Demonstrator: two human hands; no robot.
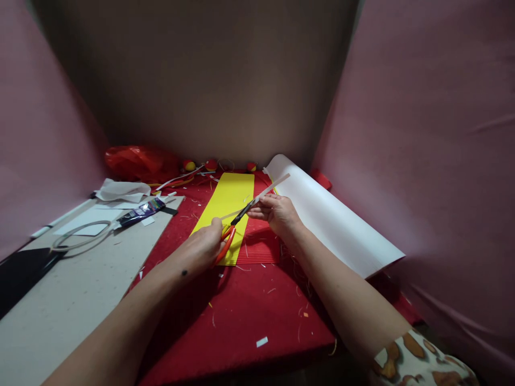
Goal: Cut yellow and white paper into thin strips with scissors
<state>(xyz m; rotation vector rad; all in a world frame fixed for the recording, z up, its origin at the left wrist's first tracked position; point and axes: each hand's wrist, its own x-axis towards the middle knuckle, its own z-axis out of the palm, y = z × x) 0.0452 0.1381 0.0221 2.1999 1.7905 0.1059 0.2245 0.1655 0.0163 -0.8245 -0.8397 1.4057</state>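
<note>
My left hand (210, 242) is closed round the orange handles of a pair of scissors (229, 244), whose dark blades (242, 212) point up and to the right. With pinched fingers my right hand (278, 212) holds a thin whitish strip (277, 183) near the blade tips. The strip runs from beside my left hand past the blades, its free end sticking out at the upper right. Beneath both hands lie a yellow ribbed sheet (231, 193) and a red ribbed sheet (261, 244) partly beside it. Whether the blades touch the strip is hard to tell.
A large curled white sheet (330, 214) lies at right. On the left, a grey board (100, 295) bears a dark tube (140, 212) and a ring (66, 242). A red plastic bag (139, 163) and red-yellow balls (211, 165) sit behind. Scraps dot the red cloth (237, 327).
</note>
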